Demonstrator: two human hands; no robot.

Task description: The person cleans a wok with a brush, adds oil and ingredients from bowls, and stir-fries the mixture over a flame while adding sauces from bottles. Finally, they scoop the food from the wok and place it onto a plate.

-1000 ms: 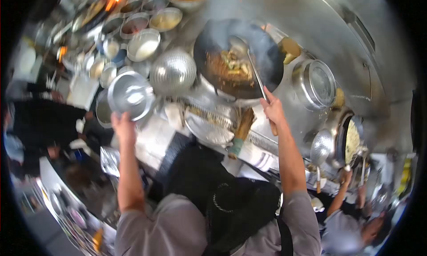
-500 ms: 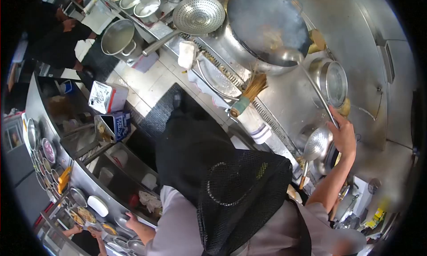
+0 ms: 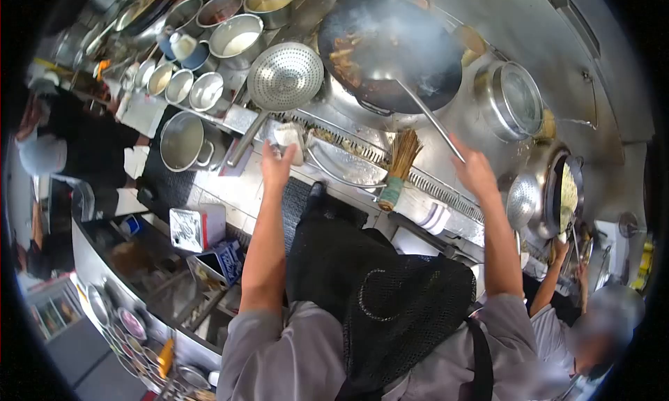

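Note:
My right hand (image 3: 474,167) is closed round the handle of a ladle (image 3: 428,115), whose head is down in a smoking black wok (image 3: 439,97). Browned food pieces (image 3: 346,56) lie at the left side of the wok. My left hand (image 3: 277,165) is stretched forward, thumb and fingers apart, right at a folded white cloth (image 3: 289,137) on the stove's front ledge. Close by that hand, a large perforated strainer (image 3: 286,77) rests with its handle over the edge. A bamboo wok brush (image 3: 398,171) with a green-wrapped grip lies to the right.
Metal pots (image 3: 237,40) of ingredients line the back left. A deep stockpot (image 3: 182,141) stands left of the strainer handle. At right are a lidded pot (image 3: 523,97) and another wok (image 3: 570,192), where a co-worker's hands (image 3: 561,247) work. Behind me is a counter with open shelves (image 3: 139,261).
My left hand has left the rear counter and come forward to the white cloth. The ladle has moved left within the wok, and the view has turned, bringing the co-worker at right into sight.

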